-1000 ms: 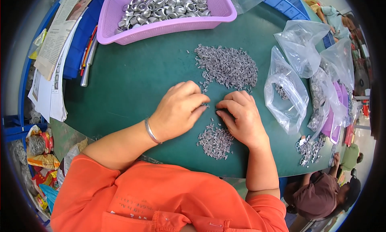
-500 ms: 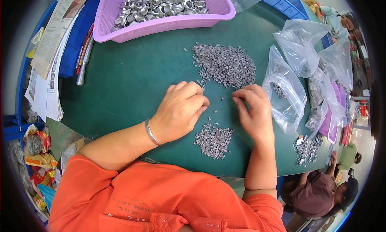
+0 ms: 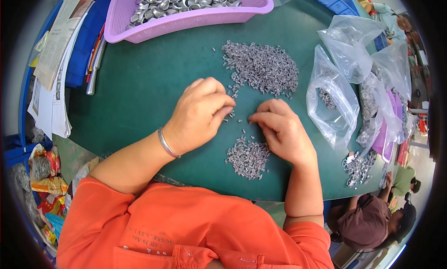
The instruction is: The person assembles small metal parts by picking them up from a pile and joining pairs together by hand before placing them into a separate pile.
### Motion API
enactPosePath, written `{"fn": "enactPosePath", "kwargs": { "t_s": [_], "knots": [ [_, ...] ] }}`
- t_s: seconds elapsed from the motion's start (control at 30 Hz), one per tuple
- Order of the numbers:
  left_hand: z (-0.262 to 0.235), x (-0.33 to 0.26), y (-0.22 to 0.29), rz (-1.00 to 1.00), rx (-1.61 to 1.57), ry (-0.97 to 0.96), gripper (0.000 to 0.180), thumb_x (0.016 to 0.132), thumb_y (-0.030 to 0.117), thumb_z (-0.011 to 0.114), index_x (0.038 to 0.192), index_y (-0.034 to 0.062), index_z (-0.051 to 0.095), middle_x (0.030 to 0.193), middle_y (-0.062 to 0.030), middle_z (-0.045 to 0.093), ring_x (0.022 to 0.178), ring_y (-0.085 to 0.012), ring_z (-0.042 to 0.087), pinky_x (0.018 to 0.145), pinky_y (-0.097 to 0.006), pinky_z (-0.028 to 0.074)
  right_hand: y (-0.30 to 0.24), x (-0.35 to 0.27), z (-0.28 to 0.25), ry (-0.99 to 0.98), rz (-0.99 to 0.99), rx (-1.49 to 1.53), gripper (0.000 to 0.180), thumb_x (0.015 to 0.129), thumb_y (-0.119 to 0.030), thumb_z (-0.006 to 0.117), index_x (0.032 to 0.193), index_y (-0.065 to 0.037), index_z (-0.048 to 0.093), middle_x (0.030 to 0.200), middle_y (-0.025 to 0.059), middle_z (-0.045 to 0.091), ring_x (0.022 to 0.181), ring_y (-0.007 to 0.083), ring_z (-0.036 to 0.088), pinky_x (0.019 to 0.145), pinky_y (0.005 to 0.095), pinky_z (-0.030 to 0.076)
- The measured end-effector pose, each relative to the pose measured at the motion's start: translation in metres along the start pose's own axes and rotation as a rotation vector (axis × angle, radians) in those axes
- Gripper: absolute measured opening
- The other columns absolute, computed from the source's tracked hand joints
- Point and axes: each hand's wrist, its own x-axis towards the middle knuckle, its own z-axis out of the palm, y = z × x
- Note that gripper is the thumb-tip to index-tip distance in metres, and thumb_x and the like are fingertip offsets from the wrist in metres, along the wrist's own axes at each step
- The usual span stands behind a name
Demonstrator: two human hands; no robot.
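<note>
A large heap of tiny grey metal pieces (image 3: 263,68) lies on the green tabletop (image 3: 139,82), with a smaller pile (image 3: 247,158) of similar pieces nearer me. Between the two, a few loose pieces are scattered. My left hand (image 3: 198,111) is closed in a pinch just left of these strays, and what its fingertips hold, if anything, is too small to make out. Opposite it, my right hand (image 3: 285,131) has thumb and forefinger pressed together above the smaller pile, with a tiny grey piece at their tips. The hands do not touch each other.
A purple basket (image 3: 195,18) of metal rings stands at the back. Clear plastic bags (image 3: 333,110) and small metal parts (image 3: 358,169) lie to the right. Papers (image 3: 58,78), a blue bin and pens line the left edge. A co-worker (image 3: 372,222) sits beyond the right side.
My right hand has moved left and slightly nearer me, toward the smaller pile. My left hand has shifted slightly left, and several loose pieces now show beside its fingertips.
</note>
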Motion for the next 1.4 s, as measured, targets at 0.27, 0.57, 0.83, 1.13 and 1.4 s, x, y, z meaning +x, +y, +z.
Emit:
{"fn": "enactPosePath", "kwargs": {
  "t_s": [0.27,0.57,0.83,1.13,1.4],
  "knots": [
    [-0.015,0.002,-0.001,-0.063,-0.059,-0.037,0.012,0.081,-0.001,0.078,0.091,0.0045,0.073,0.089,-0.0076,0.061,0.087,-0.0264,0.061,0.08,-0.036,0.05,-0.007,0.001,0.008,-0.134,-0.097,-0.077,0.02,0.074,0.005,0.068,0.09,-0.006,0.071,0.093,0.0074,0.064,0.084,0.03,0.06,0.078,0.0399,0.049],
    [-0.013,-0.006,0.001,-0.024,0.03,-0.209,0.013,0.076,0.004,0.081,0.084,0.0059,0.071,0.086,-0.0059,0.06,0.084,-0.0272,0.061,0.08,-0.039,0.049,-0.009,0.01,0.033,0.026,-0.134,-0.082,0.011,0.081,-0.005,0.076,0.089,-0.006,0.069,0.089,0.0073,0.061,0.082,0.0293,0.059,0.074,0.0398,0.049],
    [-0.019,-0.005,0.001,-0.021,-0.048,-0.252,0.012,0.077,0.001,0.079,0.084,0.0055,0.071,0.086,-0.0071,0.062,0.084,-0.0286,0.062,0.078,-0.039,0.05,-0.007,0.012,0.037,0.049,-0.16,-0.15,0.013,0.081,-0.006,0.075,0.091,-0.006,0.068,0.09,0.0063,0.061,0.083,0.0281,0.059,0.073,0.04,0.048],
    [-0.014,-0.003,-0.002,-0.061,-0.014,-0.115,0.01,0.08,0.001,0.078,0.086,0.004,0.07,0.086,-0.0088,0.062,0.083,-0.03,0.062,0.076,-0.04,0.051,-0.006,0.008,0.026,-0.048,-0.12,-0.043,0.009,0.084,-0.005,0.073,0.091,-0.006,0.067,0.09,0.0063,0.06,0.084,0.0276,0.06,0.072,0.0391,0.045],
    [-0.006,-0.004,0.0,-0.005,0.064,-0.105,0.01,0.08,0.001,0.077,0.083,0.0044,0.068,0.087,-0.0084,0.06,0.083,-0.0298,0.061,0.077,-0.04,0.05,0.0,0.01,0.033,0.042,-0.104,-0.054,0.011,0.081,-0.003,0.075,0.091,-0.005,0.07,0.088,0.0071,0.061,0.083,0.0286,0.06,0.073,0.0401,0.046]
  ]
}}
